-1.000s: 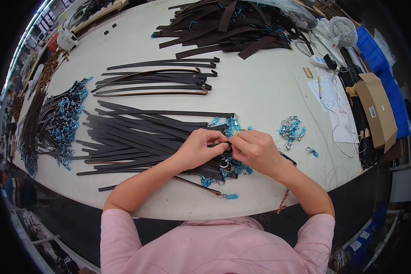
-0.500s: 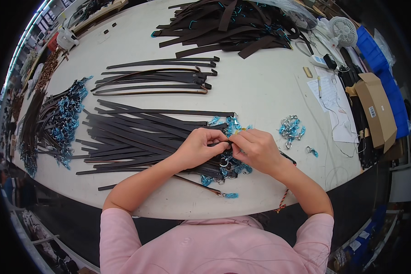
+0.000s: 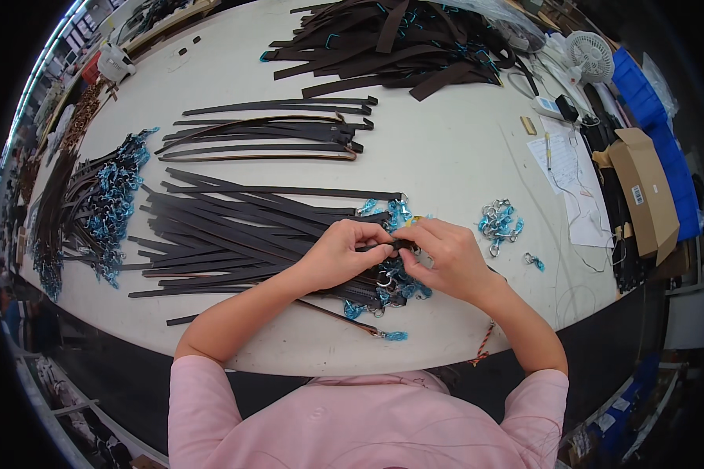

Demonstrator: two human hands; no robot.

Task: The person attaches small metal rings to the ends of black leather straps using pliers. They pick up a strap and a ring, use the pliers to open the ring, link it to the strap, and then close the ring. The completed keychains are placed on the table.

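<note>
Both my hands meet above the hardware end of a pile of dark straps (image 3: pixel 235 227). My left hand (image 3: pixel 347 253) pinches the end of a dark strap (image 3: pixel 400 244) between thumb and fingers. Close against it, my right hand (image 3: pixel 447 256) is closed on the same strap end, its fingertips partly hiding it. A bit of yellow shows beside the right fingers. Around and under my hands lie metal clips wrapped in blue film (image 3: pixel 399 209). One strap with a wrapped clip (image 3: pixel 391 335) sticks out toward me.
Farther off lies a smaller row of straps (image 3: pixel 274 133). At left is a heap of straps with blue-wrapped clips (image 3: pixel 117 203). Loose metal clips (image 3: pixel 499 223) sit to the right, near papers (image 3: pixel 575 187) and a cardboard box (image 3: pixel 641 187). Wide dark straps (image 3: pixel 399 47) are piled at the back.
My right hand has shifted slightly to the right, and more of the dark strap end shows between my hands. My left hand stays nearly in place.
</note>
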